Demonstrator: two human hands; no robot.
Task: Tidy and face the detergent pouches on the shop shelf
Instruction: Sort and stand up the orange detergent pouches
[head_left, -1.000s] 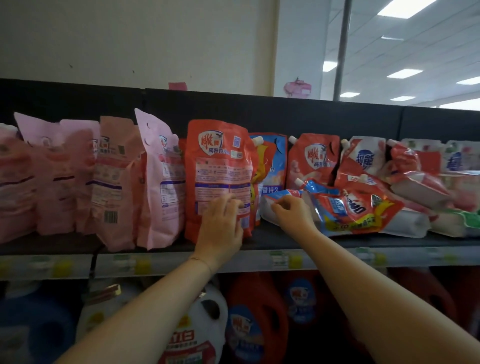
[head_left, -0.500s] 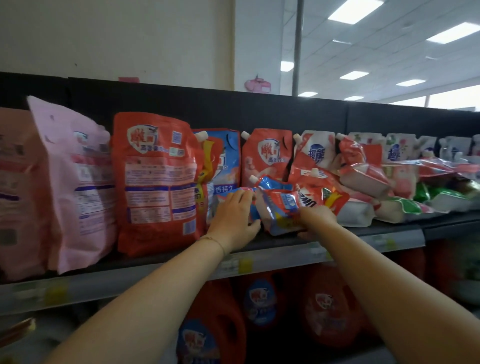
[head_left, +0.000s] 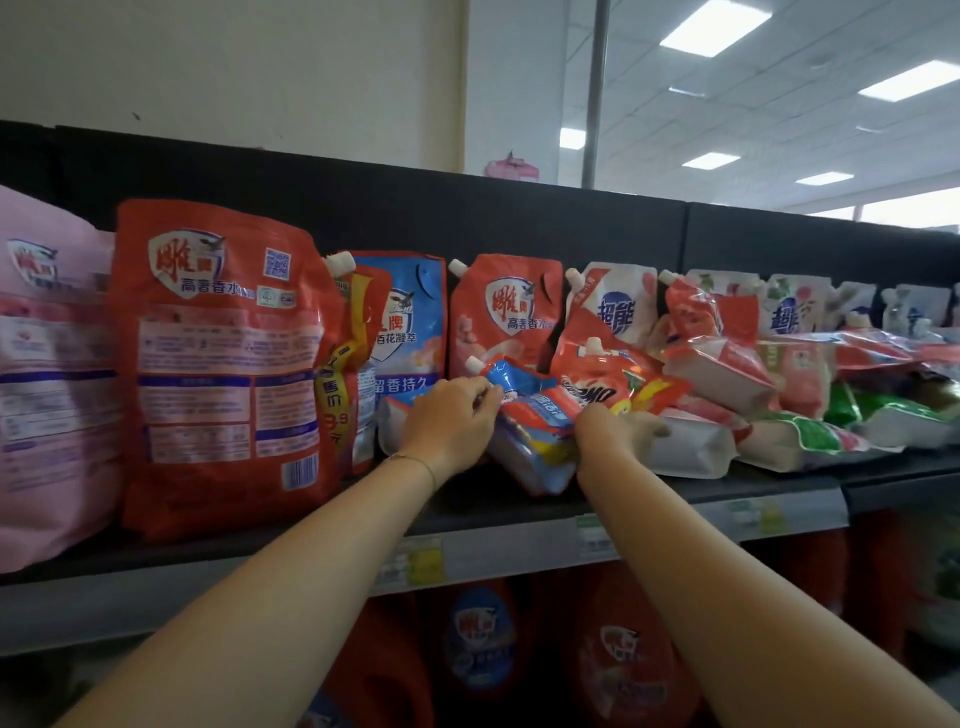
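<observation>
The right hand had its fingers tucked out of sight between the fallen pouch and the heap beside it, so its grip could not be told. The left hand curled its fingers over that pouch's upper left end, just below the white spout. The pouch lay tilted at the middle of the shelf; its blue and red print was too crumpled to read. A pink pouch was cut off by the left edge. The jugs below were a blur, as were the shelf's price tags. The large red pouch stood back outward, reading 雕牌 高奢香水 above small print and a barcode. The blue pouch showed 百花凝萃 and 留香持久. A smaller red pouch repeated 雕牌, a white pouch read 超能, and a toppled red pouch read OMO.
</observation>
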